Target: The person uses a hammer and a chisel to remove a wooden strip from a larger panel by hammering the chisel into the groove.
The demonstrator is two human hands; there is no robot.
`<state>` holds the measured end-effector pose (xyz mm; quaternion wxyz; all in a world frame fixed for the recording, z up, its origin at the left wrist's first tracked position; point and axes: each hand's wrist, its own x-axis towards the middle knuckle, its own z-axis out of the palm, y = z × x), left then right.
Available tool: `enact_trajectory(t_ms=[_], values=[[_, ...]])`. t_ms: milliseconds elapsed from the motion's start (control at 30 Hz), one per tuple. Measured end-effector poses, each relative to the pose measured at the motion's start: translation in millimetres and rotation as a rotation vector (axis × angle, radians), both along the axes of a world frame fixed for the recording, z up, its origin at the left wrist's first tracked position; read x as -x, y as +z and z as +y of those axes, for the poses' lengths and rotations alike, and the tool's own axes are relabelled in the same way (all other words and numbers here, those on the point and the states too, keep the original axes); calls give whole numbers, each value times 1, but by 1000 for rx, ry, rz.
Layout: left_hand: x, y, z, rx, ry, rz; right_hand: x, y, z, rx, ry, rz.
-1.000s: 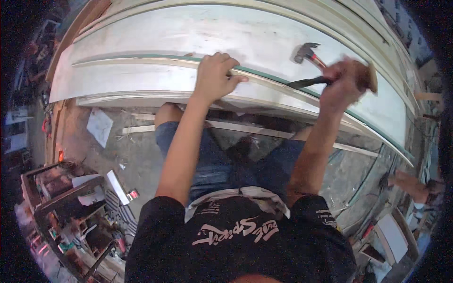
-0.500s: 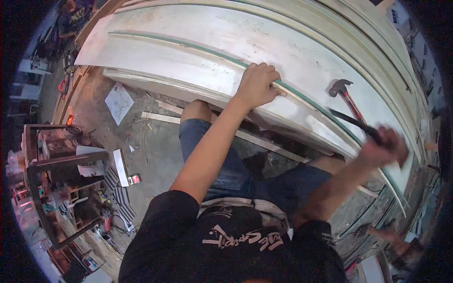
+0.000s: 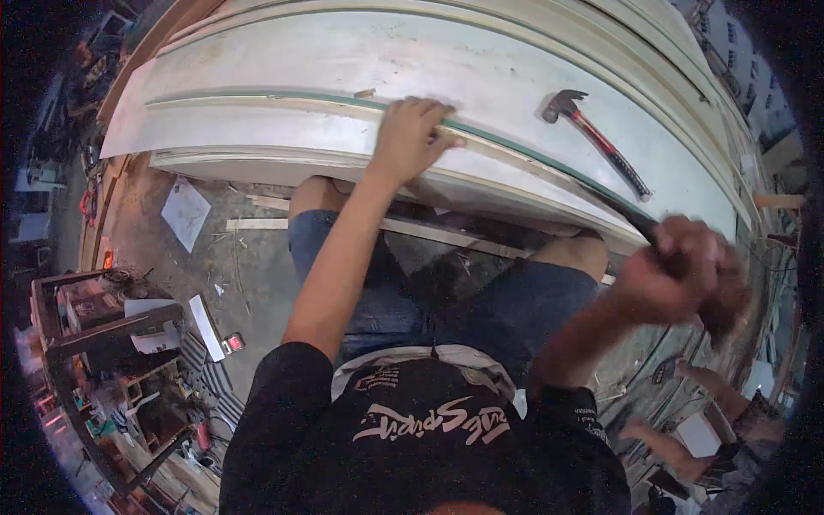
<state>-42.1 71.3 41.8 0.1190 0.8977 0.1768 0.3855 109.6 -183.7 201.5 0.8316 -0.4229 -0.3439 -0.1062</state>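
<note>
A long thin wooden strip (image 3: 524, 158) with a green edge lies along a white board (image 3: 283, 56). My left hand (image 3: 410, 137) curls over the strip near its middle, thumb on the near side. In my right hand (image 3: 682, 270), blurred by motion, is a long dark blade-like tool (image 3: 631, 215). It slants toward the strip's right part, and its far end lies low along the strip; whether they touch I cannot tell. Beyond the strip rests a claw hammer (image 3: 592, 142) with a red and black handle. A small wood chip (image 3: 366, 93) sits left of my left hand.
Several long curved strips (image 3: 635, 64) run along the board's far side. Below it, wood offcuts (image 3: 257, 224) and a white sheet (image 3: 185, 213) lie on the floor. A dark wooden frame (image 3: 112, 339) stands at left. Another person's limbs (image 3: 717, 390) show at lower right.
The whole view has shifted, so the hammer and strip appear farther left. My right hand has come down and the tool lies lower toward the strip. My left hand keeps its grip.
</note>
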Motion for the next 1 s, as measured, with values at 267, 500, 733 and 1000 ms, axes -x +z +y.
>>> enact_trajectory(t_ms=[267,500,733,1000], values=[[85,-4,80,107,293,-33,43,-27,119,-267,821,209],[88,-25,90,9,402,-93,29,-38,189,-29,702,-221],[96,-32,95,-39,433,-40,19,-37,165,48,903,-103],[93,-32,101,-25,275,-40,8,-43,150,185,616,-82]])
